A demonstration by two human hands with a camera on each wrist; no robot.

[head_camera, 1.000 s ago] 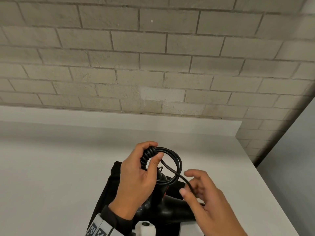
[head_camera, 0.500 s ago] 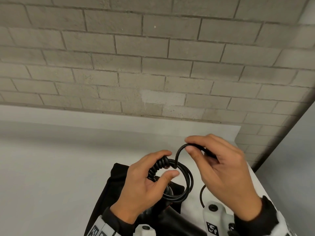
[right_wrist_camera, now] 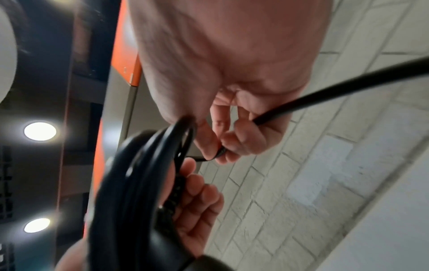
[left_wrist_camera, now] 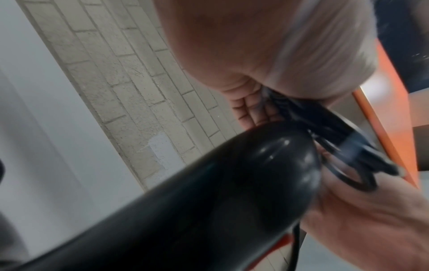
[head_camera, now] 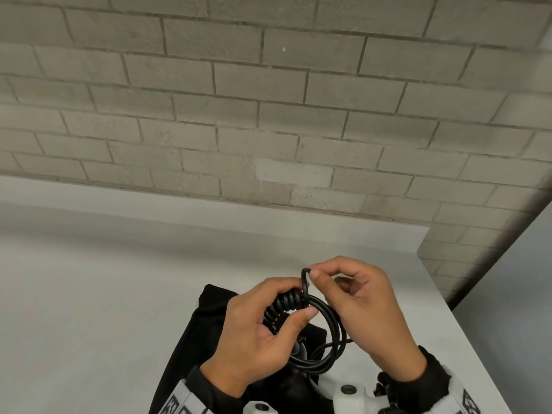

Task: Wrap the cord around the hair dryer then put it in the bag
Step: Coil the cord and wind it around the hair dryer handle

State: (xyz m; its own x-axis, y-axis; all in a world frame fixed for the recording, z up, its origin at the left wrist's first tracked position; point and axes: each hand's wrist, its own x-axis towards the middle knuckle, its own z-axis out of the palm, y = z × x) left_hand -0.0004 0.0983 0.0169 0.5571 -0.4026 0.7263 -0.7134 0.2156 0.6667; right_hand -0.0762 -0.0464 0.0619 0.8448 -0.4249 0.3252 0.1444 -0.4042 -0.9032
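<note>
A black cord (head_camera: 334, 333) is gathered into loops with a tightly wound section at the top. My left hand (head_camera: 300, 300) grips that wound section between thumb and fingers. Just above it, my right hand (head_camera: 312, 271) pinches a short arc of the cord's free part. The black hair dryer (left_wrist_camera: 209, 201) shows as a glossy handle in the left wrist view; from the head it is mostly hidden under my hands. A black bag (head_camera: 203, 324) lies on the table beneath both hands. In the right wrist view the cord (right_wrist_camera: 325, 91) runs taut from my fingers.
The white table (head_camera: 89, 294) stretches left and back to a grey brick wall (head_camera: 268, 115). Its right edge (head_camera: 478, 324) drops off close to my right wrist.
My right hand rose from beside the bag, carried the cord over the bundle, then came down and left against the left hand. The left hand kept its grip.
</note>
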